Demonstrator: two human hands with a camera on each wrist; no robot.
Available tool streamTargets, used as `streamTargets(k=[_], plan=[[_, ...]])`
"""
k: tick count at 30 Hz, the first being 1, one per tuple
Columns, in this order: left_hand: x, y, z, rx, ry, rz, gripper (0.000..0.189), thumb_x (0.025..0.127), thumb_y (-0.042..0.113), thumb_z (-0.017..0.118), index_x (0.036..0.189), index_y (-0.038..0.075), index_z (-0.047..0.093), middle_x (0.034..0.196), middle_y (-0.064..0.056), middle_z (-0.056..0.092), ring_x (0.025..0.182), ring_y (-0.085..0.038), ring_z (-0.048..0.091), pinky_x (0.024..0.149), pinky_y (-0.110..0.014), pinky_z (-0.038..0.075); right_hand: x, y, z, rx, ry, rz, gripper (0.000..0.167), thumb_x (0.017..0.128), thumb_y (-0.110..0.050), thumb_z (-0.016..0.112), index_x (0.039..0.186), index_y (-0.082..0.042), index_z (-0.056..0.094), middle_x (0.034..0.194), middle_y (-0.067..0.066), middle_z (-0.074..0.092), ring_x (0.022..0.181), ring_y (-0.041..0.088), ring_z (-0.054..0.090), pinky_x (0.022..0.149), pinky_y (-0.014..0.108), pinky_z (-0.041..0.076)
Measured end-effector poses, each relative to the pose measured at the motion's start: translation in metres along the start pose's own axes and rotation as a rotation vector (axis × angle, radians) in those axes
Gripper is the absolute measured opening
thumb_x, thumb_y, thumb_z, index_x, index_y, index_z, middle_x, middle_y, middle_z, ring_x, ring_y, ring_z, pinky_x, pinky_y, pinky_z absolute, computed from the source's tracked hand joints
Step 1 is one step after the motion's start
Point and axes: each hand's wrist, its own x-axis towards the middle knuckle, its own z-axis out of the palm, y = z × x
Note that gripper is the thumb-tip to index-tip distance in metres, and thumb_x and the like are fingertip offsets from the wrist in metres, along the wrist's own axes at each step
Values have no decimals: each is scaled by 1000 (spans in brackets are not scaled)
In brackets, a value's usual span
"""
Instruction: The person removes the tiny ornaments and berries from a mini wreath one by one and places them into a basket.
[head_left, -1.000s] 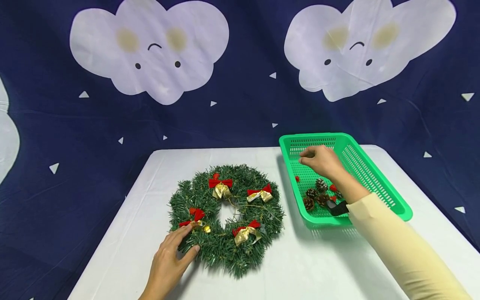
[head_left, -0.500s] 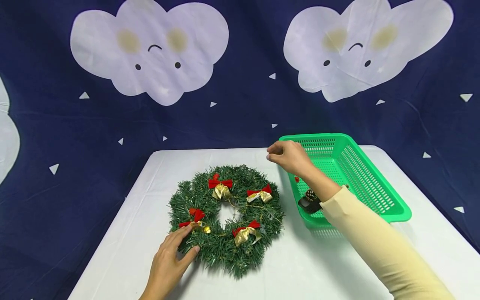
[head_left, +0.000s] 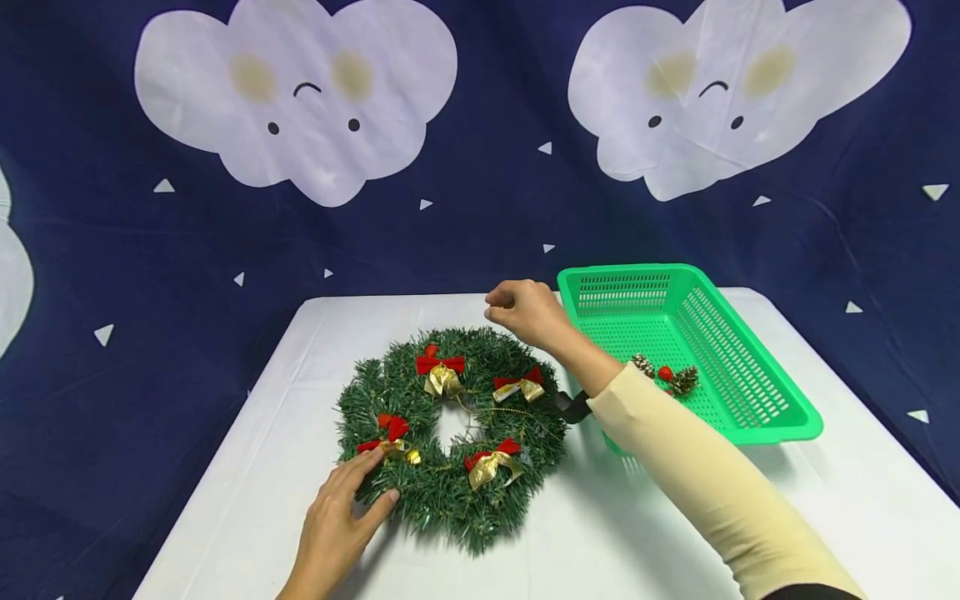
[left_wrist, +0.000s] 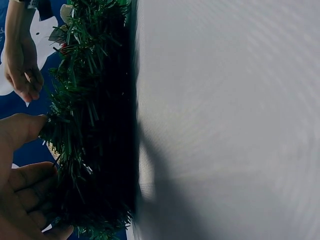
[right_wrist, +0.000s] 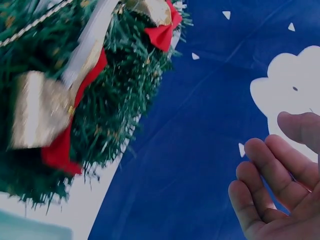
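A green tinsel wreath (head_left: 480,508) lies on the white table, decorated with several red-and-gold bows (head_left: 491,467). My left hand (head_left: 337,517) rests on the wreath's left edge, fingertips by a bow there and the thumb spread lower down. In the left wrist view, the thumb and index fingertips (left_wrist: 42,175) touch the green needles. Above the wreath's far right side hangs my right hand (head_left: 528,312), fingers loosely bent. Nothing shows between its thumb and fingers (right_wrist: 267,165) in the right wrist view.
A green plastic basket (head_left: 750,350) stands at the table's back right. Inside it lie pinecones (head_left: 684,381) and a red berry-like ball (head_left: 665,373); my right forearm hides part of it. A dark blue cloth (head_left: 495,233) with white clouds hangs behind the table.
My right hand has moved left from over the basket to above the wreath's far edge. The left hand and the wreath have stayed in place.
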Motion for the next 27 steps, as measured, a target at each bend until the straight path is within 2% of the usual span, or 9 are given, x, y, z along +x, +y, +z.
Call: streamTargets(k=[8,16,22,27], plan=[[-1,-2,0,-5,21,24,57,75,23,79,128,12,60,125,-10,63,116,-33,57,90,-57,47,11,-16,19,58,22,-2,26,90,-30,63,112,-17,68,109,2,70,98,19,66,81,36,55],[0,-1,-1,1,18,26,57,75,23,79,128,13,60,125,-9,63,116,-33,57,89,-57,48,15,-19,45,122,65,-9,26,91,-28,62,113,-16,67,110,4,69,99,19,64,78,32,53],[0,-1,-1,4,4,10,57,75,23,79,128,13,60,126,-9,63,117,-34,56,90,-57,47,17,-21,61,132,111,-18,26,91,-27,62,113,-15,67,112,4,69,106,21,63,86,35,52],[0,0,0,5,-5,1,57,75,24,79,128,13,60,126,-9,63,117,-34,56,90,-57,47,19,-22,72,119,130,-22,25,90,-27,63,112,-15,68,110,3,70,105,21,63,91,39,51]])
